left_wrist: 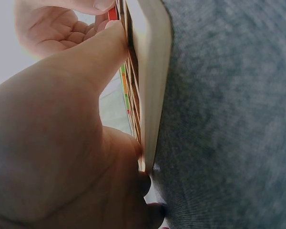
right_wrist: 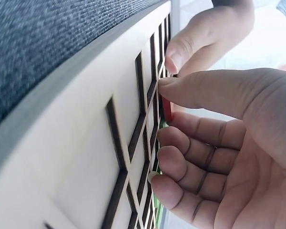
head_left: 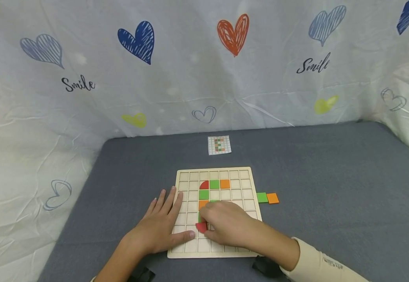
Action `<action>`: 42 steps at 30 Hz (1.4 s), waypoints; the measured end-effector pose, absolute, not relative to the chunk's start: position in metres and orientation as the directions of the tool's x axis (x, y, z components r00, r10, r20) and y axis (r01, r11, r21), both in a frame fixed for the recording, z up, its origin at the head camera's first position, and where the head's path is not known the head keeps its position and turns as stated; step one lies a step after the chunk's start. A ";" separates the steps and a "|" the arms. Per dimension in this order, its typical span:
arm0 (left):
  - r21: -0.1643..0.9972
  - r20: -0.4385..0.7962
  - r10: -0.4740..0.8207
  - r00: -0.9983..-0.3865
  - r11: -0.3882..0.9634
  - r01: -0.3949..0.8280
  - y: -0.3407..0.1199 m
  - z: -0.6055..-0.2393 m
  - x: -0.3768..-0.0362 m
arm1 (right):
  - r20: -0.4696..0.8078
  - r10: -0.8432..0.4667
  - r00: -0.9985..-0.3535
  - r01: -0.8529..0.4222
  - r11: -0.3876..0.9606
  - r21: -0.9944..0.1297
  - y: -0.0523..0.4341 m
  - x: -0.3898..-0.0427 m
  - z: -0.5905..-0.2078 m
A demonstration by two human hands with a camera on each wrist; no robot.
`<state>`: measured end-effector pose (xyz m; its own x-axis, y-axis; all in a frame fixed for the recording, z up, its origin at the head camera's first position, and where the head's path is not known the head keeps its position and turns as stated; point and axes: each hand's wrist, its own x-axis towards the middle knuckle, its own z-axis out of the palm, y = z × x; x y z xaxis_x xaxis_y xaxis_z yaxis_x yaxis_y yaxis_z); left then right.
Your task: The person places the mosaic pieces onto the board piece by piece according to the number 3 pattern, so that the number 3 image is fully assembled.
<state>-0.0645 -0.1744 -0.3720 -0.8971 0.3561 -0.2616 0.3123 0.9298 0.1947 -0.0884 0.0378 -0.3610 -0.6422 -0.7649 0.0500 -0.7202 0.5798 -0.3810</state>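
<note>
While both hands work at a wooden grid board, the scene reads as follows.

Right hand grip: the right hand [head_left: 225, 223] pinches a red piece [head_left: 201, 226] between thumb and curled fingers [right_wrist: 190, 157], closed on it and holding it against the board.

Red piece: it sits at the tips of the grip, over a cell in the lower left part of the board; its exact shape is partly hidden by the hand.

Left hand grip: the left hand [head_left: 162, 225] lies flat and relaxed, fingers straight, resting on the left side of the board, with the thumb tip just beside the red piece.

Board: the wooden grid board [head_left: 250, 176] lies flat on the grey surface [head_left: 331, 176], under both hands.

Beyond the grip: a red quarter-round piece [head_left: 204, 185], green squares [head_left: 214, 184] and orange squares [head_left: 225, 183] fill cells further from the person.

Right of the grip, off the board: a loose green square [head_left: 262, 197] and a loose orange square [head_left: 272, 198] touch each other on the surface.

Far beyond the grip: a small pattern card [head_left: 219, 145] lies near the surface's back edge.

Backdrop: a white cloth [head_left: 190, 70] printed with hearts.
</note>
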 end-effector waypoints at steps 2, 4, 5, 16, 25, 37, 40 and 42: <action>0.198 -0.258 0.360 -0.896 0.928 0.316 -0.174 -0.372 -0.065 | 0.052 -0.769 -0.637 -0.724 0.574 -0.382 0.038 -0.088 -0.361; 0.198 -0.254 0.363 -0.897 0.927 0.319 -0.175 -0.373 -0.065 | 0.056 -0.774 -0.631 -0.729 0.567 -0.384 0.039 -0.088 -0.361; 0.198 -0.253 0.364 -0.897 0.927 0.320 -0.174 -0.373 -0.065 | 0.059 -0.776 -0.628 -0.732 0.562 -0.384 0.039 -0.087 -0.361; 0.205 -0.264 0.354 -0.897 0.929 0.307 -0.174 -0.371 -0.064 | 0.038 -0.781 -0.623 -0.730 0.563 -0.387 0.042 -0.084 -0.360; 0.200 -0.262 0.356 -0.897 0.929 0.311 -0.174 -0.372 -0.065 | 0.049 -0.767 -0.640 -0.728 0.584 -0.359 0.041 -0.084 -0.360; 0.202 -0.247 0.370 -0.896 0.924 0.326 -0.174 -0.371 -0.065 | 0.057 -0.743 -0.667 -0.712 0.613 -0.344 0.038 -0.082 -0.359; 0.204 -0.242 0.367 -0.898 0.924 0.323 -0.174 -0.371 -0.065 | 0.067 -0.749 -0.660 -0.721 0.605 -0.339 0.040 -0.079 -0.359; 0.208 -0.243 0.368 -0.897 0.923 0.322 -0.174 -0.372 -0.065 | 0.078 -0.751 -0.656 -0.726 0.600 -0.337 0.041 -0.078 -0.359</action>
<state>-0.0650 -0.1743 -0.3719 -0.8974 0.3682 -0.2430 0.3225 0.9234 0.2083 -0.0785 0.0414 -0.3590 -0.6560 -0.7507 0.0777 -0.7260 0.5996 -0.3367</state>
